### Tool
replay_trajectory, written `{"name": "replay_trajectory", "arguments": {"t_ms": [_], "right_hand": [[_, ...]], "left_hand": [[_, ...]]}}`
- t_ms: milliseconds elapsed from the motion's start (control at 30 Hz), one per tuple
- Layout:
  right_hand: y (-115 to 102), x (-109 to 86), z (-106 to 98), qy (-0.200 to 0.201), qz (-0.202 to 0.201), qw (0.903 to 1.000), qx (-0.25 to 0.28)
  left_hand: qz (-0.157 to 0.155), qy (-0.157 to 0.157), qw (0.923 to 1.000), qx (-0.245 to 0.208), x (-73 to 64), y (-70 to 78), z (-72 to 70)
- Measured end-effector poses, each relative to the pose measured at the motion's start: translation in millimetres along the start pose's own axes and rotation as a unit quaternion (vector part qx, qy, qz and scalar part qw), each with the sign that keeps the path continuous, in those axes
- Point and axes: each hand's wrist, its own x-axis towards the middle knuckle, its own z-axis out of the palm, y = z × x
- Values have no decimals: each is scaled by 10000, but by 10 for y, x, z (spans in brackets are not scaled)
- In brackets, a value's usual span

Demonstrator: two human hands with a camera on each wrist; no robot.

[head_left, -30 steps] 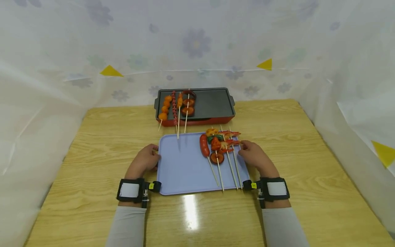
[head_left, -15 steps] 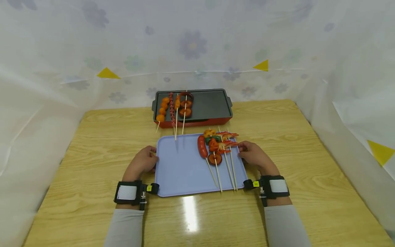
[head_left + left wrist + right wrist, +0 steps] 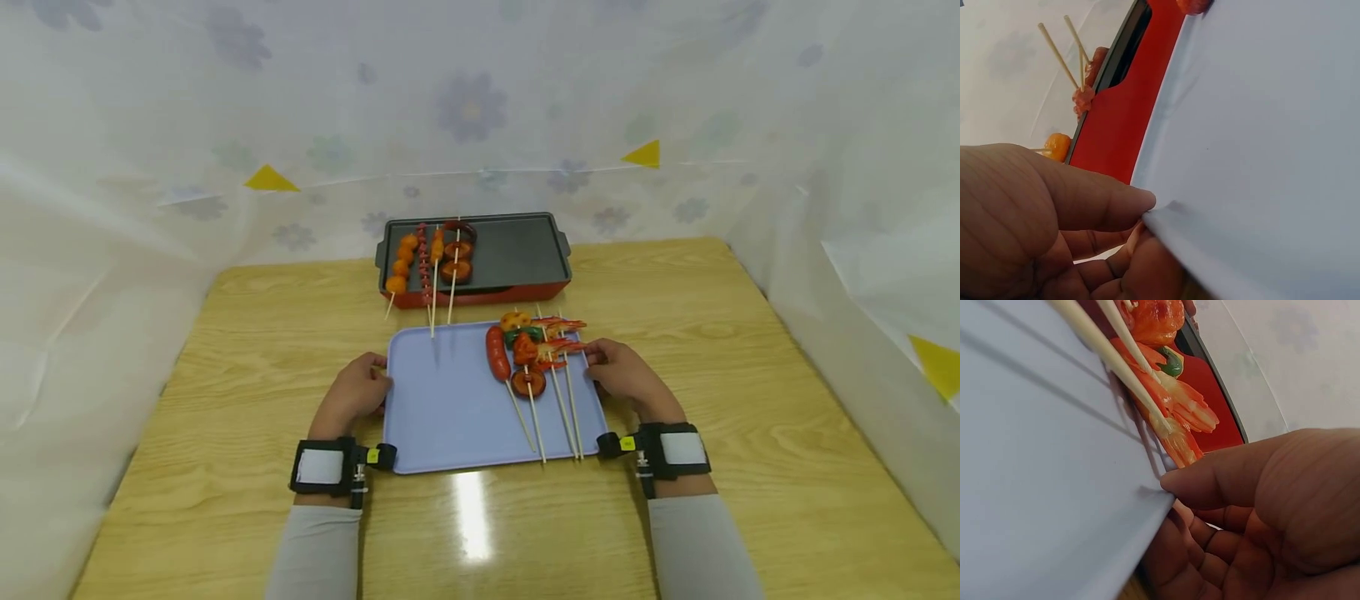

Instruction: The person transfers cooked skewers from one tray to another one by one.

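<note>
A pale lavender tray [image 3: 442, 392] lies in the middle of the head view. My left hand [image 3: 356, 386] pinches its left edge, thumb on the rim and fingers curled beneath, as the left wrist view shows. On the opposite side my right hand [image 3: 621, 371] pinches the right edge the same way, beside the prawn skewers [image 3: 1179, 419]. Skewered food fills the tray's right part: a sausage skewer [image 3: 498, 354], a mixed skewer with a mushroom slice [image 3: 528, 383] and the prawns [image 3: 558, 346]. Their sticks reach over the near rim.
Behind the tray stands a red grill with a dark plate [image 3: 517, 250]. On its left part lie several skewers: orange balls [image 3: 401, 267], thin red pieces [image 3: 423, 267] and round slices [image 3: 456, 271]. A flowered white sheet [image 3: 472, 108] encloses the wooden table [image 3: 262, 333] at back and sides.
</note>
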Motion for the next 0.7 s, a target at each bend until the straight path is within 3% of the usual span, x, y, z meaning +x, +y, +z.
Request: {"name": "replay_trajectory", "arguments": {"t_ms": [300,400,467,500,567,633,700], "right_hand": [[11,-6,-9,-4,18,10000,89],[-1,-7,-6,35,54,10000,64],[-14,-13,-4,106,79,9999,10],[-18,-13,-3,137,87,9999,-11],[-27,-16,-3,165,125,9998,-34],[-34,-20,-5,141,130,9998,-51],[-39,-20,-9,130,139,9998,-56]], "left_hand": [[108,-245,9996,103,11,7,-50],[344,149,9984,413,-6,33,-73],[710,742,9932,557,-41,66,-74],[956,1113,9870,649,-64,86,-63],[1543,1803,9666,967,-115,134,-30],[2056,2319,9399,1434,-174,183,19],[2423,2632,9122,1996,-232,226,71]]}}
